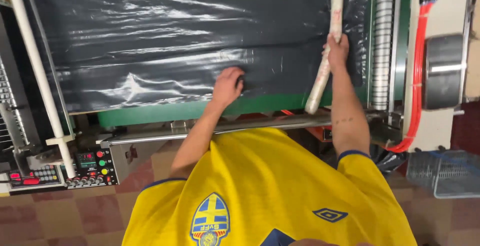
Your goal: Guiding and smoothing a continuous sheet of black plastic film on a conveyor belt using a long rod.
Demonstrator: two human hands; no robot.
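Observation:
A wide sheet of glossy black plastic film (175,41) lies stretched over a green machine bed (165,110). My left hand (227,86) rests on the film near its front edge, fingers curled around a small dark object that I cannot make out. My right hand (337,51) grips a long white tube (330,41) that runs from the top of the view down to the bed's front edge, lying along the right side of the film.
A control panel with coloured buttons (92,168) sits low at the left. White pipes (35,66) frame the left side. A ribbed metal roller (384,41), red cables (417,66) and a grey motor housing (444,71) stand right. A wire basket (442,173) sits on the floor.

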